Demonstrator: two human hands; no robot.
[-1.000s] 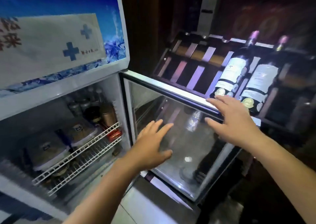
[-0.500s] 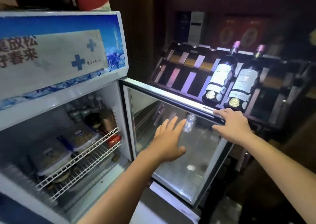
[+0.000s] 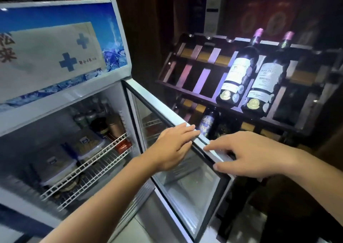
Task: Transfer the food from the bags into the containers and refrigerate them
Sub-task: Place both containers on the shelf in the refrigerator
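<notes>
Now: fridge (image 3: 65, 98) stands open. Two lidded containers (image 3: 55, 165) sit side by side on the upper wire shelf (image 3: 89, 170) at left, so the filling looks done and, as I judge it, only shutting the door is left.

The glass door (image 3: 185, 192) is hinged at the cabinet's right side. Its top rail runs out from there toward lower right.

- Left hand (image 3: 172, 148): flat, fingers straight, pressed on the glass just under the rail. It grasps nothing.
- Right hand (image 3: 248, 155): fingers spread and loose over the rail, thumb on the frame below, not clenched. It is nearer the free edge.

The opening and containers lie left of both hands, so the door must swing leftward.

Wine rack (image 3: 202, 75) with bottles (image 3: 239, 72) stands just behind the door.
</notes>
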